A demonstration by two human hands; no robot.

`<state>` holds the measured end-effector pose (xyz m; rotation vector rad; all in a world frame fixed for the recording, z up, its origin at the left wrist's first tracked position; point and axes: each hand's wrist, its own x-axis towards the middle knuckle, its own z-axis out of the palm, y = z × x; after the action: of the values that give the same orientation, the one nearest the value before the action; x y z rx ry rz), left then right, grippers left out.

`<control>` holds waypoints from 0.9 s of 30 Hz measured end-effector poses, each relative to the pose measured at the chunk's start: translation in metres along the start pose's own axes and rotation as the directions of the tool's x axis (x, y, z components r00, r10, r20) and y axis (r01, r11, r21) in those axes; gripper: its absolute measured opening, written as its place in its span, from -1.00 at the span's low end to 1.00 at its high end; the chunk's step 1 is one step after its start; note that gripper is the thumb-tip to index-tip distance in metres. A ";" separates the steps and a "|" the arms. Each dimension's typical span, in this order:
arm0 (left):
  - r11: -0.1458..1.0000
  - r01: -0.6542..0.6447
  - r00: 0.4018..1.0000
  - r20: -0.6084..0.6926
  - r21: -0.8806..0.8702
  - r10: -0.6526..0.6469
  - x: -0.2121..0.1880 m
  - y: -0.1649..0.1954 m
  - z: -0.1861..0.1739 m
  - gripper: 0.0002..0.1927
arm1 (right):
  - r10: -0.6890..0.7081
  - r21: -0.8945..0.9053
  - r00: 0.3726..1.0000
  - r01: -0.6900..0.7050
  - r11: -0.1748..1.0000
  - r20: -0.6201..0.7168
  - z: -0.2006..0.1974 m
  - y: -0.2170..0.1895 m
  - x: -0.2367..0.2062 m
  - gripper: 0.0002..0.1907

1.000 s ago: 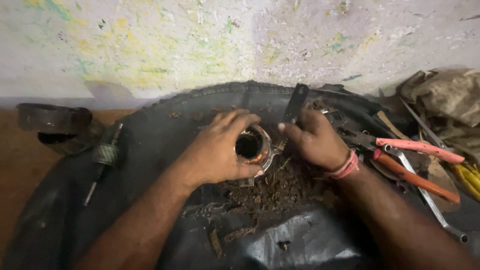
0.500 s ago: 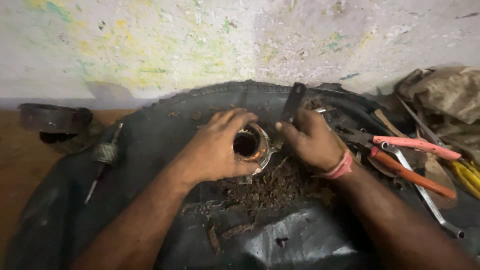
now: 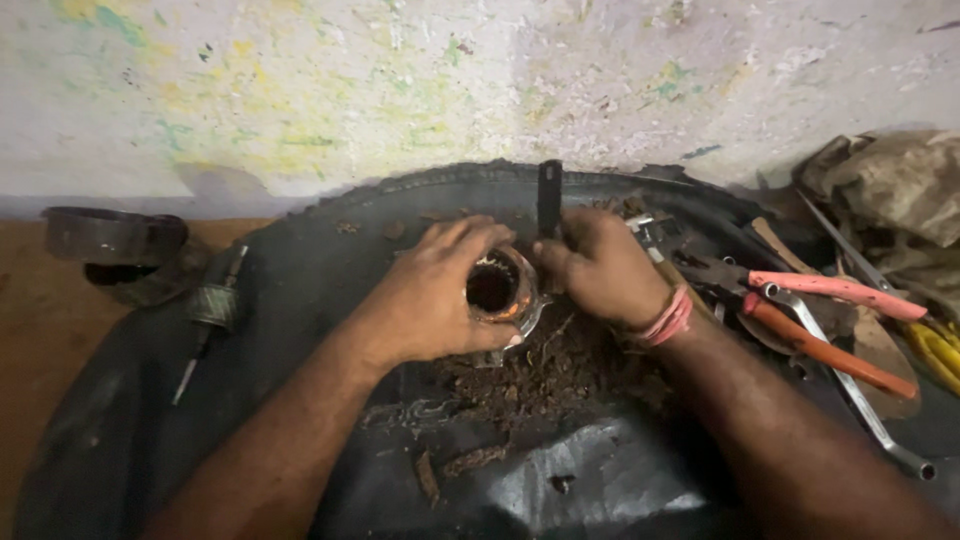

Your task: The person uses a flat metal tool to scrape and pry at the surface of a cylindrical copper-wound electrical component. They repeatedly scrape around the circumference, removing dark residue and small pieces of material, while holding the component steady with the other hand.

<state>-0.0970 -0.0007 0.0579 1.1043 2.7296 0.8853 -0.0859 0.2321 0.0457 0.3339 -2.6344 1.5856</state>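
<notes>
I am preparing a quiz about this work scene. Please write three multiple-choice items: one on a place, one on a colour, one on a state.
1. Where do the pliers lie?
A. right of the hands
B. left of the hands
C. on the wall

2. What colour is the wristband?
A. blue
B. pink
C. green

3. What is the left hand doing?
A. resting open
B. holding the ring
C. lifting pliers

Answers:
1 A, their pink and orange handles lie beyond the right hand.
2 B, the band on the right wrist is pink.
3 B, its fingers wrap round the coppery ring, while the right hand holds a dark tool.
</notes>
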 end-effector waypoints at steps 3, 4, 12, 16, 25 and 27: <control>1.000 -0.015 1.000 -0.012 0.008 0.015 0.000 -0.002 0.001 0.07 | -0.394 -0.380 0.916 0.338 0.861 -0.079 0.007 -0.003 -0.005 -0.79; 1.000 -0.003 1.000 -0.002 0.014 0.003 0.000 -0.002 0.001 0.08 | -0.337 -0.438 0.938 0.270 0.857 -0.082 0.010 -0.006 -0.007 -0.81; 1.000 0.009 1.000 0.012 -0.005 -0.009 0.001 0.000 -0.001 0.06 | 0.065 0.424 0.928 0.104 0.900 -0.367 -0.016 -0.013 -0.020 -0.91; 1.000 -0.021 1.000 -0.005 -0.006 0.021 0.001 0.001 -0.002 0.03 | 0.080 0.523 0.958 0.080 0.849 -0.275 -0.028 0.008 -0.026 -0.91; 1.000 -0.025 0.999 -0.025 0.002 0.025 0.000 0.000 -0.001 0.01 | 0.016 0.260 0.985 0.031 0.965 -0.175 0.006 0.020 -0.021 -0.82; 1.000 0.005 1.000 -0.002 0.008 -0.005 0.001 0.000 -0.001 0.03 | -0.083 0.220 0.976 0.127 0.967 -0.200 0.009 0.015 -0.019 -0.83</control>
<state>-0.0979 -0.0007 0.0589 1.0975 2.7383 0.8763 -0.0701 0.2343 0.0260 0.3093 -2.2588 1.7950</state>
